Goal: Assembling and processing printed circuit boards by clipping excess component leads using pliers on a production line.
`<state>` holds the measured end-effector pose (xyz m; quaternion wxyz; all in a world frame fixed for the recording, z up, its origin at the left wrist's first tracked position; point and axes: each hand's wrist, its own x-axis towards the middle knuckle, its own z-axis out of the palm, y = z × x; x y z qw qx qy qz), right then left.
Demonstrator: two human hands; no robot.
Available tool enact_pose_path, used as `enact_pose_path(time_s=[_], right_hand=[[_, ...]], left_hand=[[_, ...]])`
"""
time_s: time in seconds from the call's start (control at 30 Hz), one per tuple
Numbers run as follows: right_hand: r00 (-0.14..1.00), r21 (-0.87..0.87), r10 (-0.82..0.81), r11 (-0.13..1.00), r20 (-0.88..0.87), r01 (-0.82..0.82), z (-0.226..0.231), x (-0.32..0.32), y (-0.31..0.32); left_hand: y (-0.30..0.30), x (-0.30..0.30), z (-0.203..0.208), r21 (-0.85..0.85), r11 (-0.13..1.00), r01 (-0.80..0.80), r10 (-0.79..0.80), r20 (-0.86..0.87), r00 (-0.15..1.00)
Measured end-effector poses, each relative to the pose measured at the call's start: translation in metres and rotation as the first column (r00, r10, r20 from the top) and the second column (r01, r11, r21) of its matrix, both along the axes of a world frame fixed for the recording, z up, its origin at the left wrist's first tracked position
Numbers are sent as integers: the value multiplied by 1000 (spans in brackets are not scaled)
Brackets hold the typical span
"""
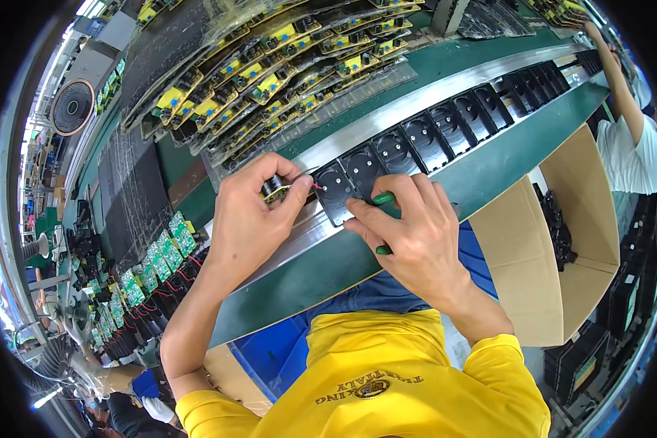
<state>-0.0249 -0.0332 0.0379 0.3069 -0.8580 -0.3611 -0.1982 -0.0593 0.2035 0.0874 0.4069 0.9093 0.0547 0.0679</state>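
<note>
My left hand (250, 219) pinches a small circuit board (273, 191) with dark and yellow components, at the near left end of a row of black plastic housings. A thin red wire (316, 187) runs from the board to the closest black housing (333, 191). In my right hand (420, 237) is a hand tool with two green handles (384, 198); its working end is hidden by my fingers. The right index fingertip rests at the right edge of that closest housing. More black housings (423, 136) stretch away to the upper right along a metal rail (299, 237).
Stacked trays of yellow-and-blue circuit boards (277, 66) stand beyond the rail. Green boards with red wires (157, 252) line up at left. An open cardboard box (522, 270) with black parts sits at right. Another person's arm (620, 80) reaches in at the far right.
</note>
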Motion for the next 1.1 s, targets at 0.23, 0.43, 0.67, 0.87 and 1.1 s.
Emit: enact_pose_path(time_s=[0.23,0.43,0.67,0.87,1.1], right_hand=[[1000,-2,7,1000,-26,-7,-2,0,1],[999,-5,5,1000,-39,-5,-2,0,1],[999,4,10,1000,-43,-10,-3,1,0],[999,4,10,1000,-39,-10,-5,1,0],[999,2,13,1000,-33,-13,-5,2,0]], left_hand=[[-3,3,2,51,999,8,-7,-24,1000],[-1,3,-4,113,993,40,-42,13,999],[-3,3,-1,61,998,26,-27,14,1000],[-2,3,-3,121,991,48,-54,48,997],[-4,2,1,55,998,16,-16,1,1000]])
